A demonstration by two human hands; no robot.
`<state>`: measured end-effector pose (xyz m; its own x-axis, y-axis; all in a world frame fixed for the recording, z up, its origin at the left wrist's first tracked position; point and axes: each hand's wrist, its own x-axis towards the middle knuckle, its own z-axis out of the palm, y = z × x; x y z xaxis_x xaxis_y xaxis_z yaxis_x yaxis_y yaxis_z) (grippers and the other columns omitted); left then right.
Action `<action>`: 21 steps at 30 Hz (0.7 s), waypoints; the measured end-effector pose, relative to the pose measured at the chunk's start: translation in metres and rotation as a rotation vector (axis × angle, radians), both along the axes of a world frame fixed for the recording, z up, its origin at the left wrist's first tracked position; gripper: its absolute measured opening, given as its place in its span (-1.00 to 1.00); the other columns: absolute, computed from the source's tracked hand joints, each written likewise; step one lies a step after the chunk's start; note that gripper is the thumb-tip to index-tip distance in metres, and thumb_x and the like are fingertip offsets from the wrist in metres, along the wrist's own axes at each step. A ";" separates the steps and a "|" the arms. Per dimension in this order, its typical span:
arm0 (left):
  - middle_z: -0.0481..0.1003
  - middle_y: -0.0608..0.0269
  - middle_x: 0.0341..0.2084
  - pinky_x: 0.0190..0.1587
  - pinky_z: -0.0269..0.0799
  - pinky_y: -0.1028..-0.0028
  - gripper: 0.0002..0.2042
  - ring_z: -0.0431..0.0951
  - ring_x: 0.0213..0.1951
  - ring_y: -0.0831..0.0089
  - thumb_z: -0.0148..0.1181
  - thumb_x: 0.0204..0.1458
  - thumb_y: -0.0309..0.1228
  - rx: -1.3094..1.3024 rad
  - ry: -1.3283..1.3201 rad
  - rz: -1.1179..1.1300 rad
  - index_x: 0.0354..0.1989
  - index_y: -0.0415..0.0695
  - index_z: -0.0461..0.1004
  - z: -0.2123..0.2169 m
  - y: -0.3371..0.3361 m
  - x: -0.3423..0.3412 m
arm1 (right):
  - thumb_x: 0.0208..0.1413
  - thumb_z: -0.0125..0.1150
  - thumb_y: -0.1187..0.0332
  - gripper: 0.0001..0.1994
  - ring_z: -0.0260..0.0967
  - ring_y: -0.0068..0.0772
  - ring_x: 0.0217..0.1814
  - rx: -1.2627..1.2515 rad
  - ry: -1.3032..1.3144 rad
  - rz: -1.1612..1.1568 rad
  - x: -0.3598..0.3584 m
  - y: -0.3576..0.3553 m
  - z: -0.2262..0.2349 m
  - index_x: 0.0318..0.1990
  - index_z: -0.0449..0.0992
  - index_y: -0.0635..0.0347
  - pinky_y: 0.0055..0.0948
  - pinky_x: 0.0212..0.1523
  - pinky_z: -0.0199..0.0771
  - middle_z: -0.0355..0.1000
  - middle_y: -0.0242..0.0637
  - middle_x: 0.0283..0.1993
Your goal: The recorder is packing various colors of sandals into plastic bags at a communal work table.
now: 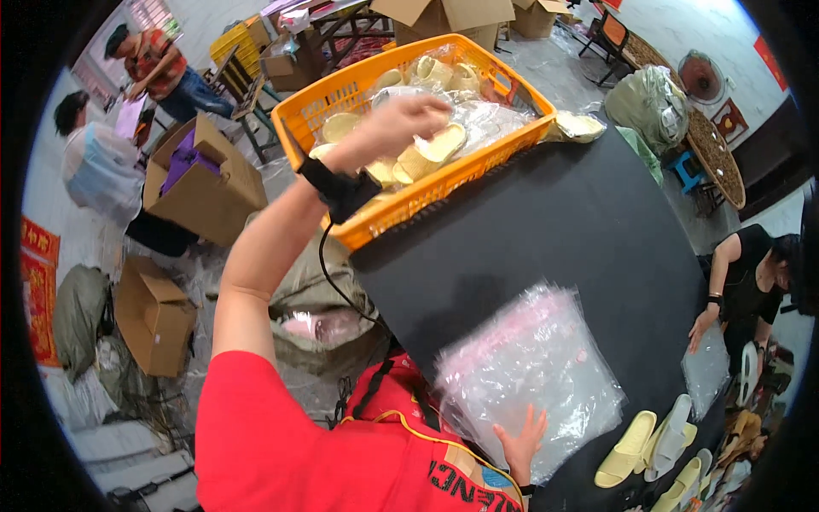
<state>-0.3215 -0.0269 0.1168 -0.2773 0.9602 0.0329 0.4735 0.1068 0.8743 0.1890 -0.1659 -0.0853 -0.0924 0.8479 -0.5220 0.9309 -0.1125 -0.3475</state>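
My left hand [388,130] reaches over the orange plastic crate [426,194], slightly blurred, with its fingers stretched out. Beneath and beside it are pale yellow slippers [432,152], several in clear plastic bags; I see nothing gripped in that hand. My right hand [522,437] lies with spread fingers on the near edge of a stack of clear plastic bags [554,367]. Loose pale yellow slippers [627,448] and a grey slipper [670,439] rest on the black table [529,226], to the right of that hand.
At the table's right side a co-worker's hand [704,328] touches a clear bag [705,371]. A bagged slipper [580,128] lies beside the crate. Left on the floor are cardboard boxes [205,183] and an open sack [320,333]. Two people stand at upper left.
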 end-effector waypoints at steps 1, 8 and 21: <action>0.45 0.35 -0.35 -0.28 0.33 0.59 -0.65 0.43 -0.30 0.61 0.06 0.01 -0.25 0.012 -0.121 0.017 -0.03 -0.10 0.37 0.006 0.009 -0.031 | -0.41 0.37 -0.05 -0.04 -0.48 0.06 0.39 -0.005 0.000 -0.003 -0.012 0.002 -0.005 0.24 0.04 -0.05 0.36 0.12 -0.29 -0.34 0.00 0.35; 0.40 0.33 -0.42 -0.56 0.25 0.58 -0.67 0.32 -0.47 0.57 0.06 -0.03 -0.27 -0.133 0.169 0.278 -0.11 -0.17 0.38 -0.095 0.123 -0.179 | -0.53 0.41 -0.09 0.04 -0.43 0.09 0.37 0.080 -0.016 0.049 -0.015 0.002 -0.038 0.22 0.05 0.04 0.20 0.18 -0.27 -0.31 0.05 0.33; 0.40 -0.04 -0.19 -0.16 0.34 0.26 -0.28 0.41 -0.15 0.24 0.34 -0.34 -0.05 -0.260 -0.552 0.709 -0.12 -0.43 0.31 -0.335 0.155 -0.231 | -0.54 0.40 -0.16 0.08 -0.48 0.18 0.37 -0.009 -0.131 -0.030 -0.018 -0.005 -0.040 0.24 0.01 -0.01 0.19 0.20 -0.33 -0.33 0.07 0.34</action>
